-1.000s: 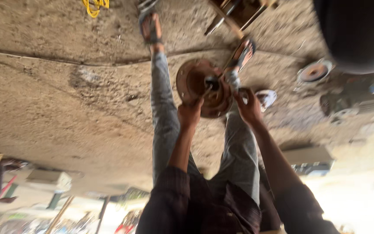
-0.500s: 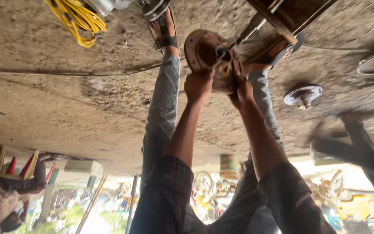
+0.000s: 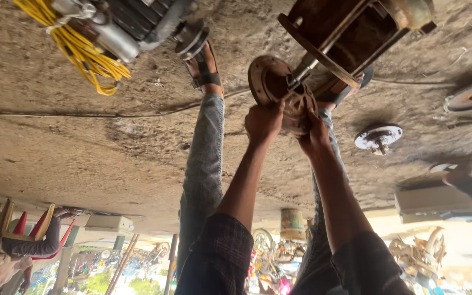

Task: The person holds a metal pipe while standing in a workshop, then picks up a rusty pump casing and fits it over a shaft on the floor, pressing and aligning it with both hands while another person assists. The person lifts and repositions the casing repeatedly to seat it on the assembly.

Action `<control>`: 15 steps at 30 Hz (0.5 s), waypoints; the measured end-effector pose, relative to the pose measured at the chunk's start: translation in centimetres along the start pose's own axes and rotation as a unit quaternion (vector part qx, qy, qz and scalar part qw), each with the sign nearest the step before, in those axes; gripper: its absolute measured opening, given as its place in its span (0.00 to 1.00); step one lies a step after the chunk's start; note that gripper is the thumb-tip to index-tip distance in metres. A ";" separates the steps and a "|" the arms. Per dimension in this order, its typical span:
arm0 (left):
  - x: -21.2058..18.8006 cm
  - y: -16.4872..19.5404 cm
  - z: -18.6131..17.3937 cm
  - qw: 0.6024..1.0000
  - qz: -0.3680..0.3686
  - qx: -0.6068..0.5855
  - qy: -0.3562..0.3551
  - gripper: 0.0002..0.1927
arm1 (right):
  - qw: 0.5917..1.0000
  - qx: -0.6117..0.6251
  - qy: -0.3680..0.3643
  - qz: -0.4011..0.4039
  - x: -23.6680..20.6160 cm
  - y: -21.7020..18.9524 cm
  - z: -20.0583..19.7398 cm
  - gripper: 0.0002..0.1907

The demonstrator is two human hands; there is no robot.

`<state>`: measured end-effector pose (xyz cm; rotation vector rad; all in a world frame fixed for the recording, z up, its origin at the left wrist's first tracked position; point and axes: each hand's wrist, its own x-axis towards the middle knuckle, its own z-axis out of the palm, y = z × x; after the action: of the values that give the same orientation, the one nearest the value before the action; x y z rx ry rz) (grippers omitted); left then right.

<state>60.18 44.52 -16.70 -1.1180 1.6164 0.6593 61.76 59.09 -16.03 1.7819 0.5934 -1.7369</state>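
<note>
The view is upside down, with the concrete ground at the top. My left hand (image 3: pixel 263 123) and my right hand (image 3: pixel 313 139) both grip a rusty round metal disc (image 3: pixel 266 79) with a spoked hub. The disc sits on a shaft sticking out of a rusty box-shaped machine housing (image 3: pixel 345 43). My left hand closes on the disc's lower rim; my right hand wraps the hub side. My two legs in grey jeans run up to the ground, one sandalled foot (image 3: pixel 206 71) just left of the disc.
A coil of yellow cable (image 3: pixel 77 49) and a dark motor (image 3: pixel 137 22) lie on the ground at the left. Loose round metal parts (image 3: pixel 378 136) (image 3: pixel 471 98) lie to the right. A seated person (image 3: pixel 6 257) is far left, with shop clutter behind.
The view has swung so the disc, the housing and the yellow cable fill more of the frame. Both hands stay on the disc, and a blurred dark shape at the right has gone.
</note>
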 end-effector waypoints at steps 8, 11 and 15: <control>1.0 3.8 0.6 0.997 0.044 0.054 0.029 0.34 | 0.997 0.010 -0.079 -0.016 2.5 -1.9 -0.7 0.11; 0.8 4.7 1.2 0.999 0.010 0.016 -0.030 0.33 | 0.999 -0.018 -0.035 0.009 2.2 -2.5 -0.9 0.12; 1.3 6.0 2.2 0.994 0.084 -0.022 0.065 0.28 | 0.993 -0.057 -0.107 -0.013 2.1 -5.2 -1.2 0.13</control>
<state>55.65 48.42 -19.32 -1.0832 1.8299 0.7465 59.29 63.61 -18.66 1.4941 0.6132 -1.8429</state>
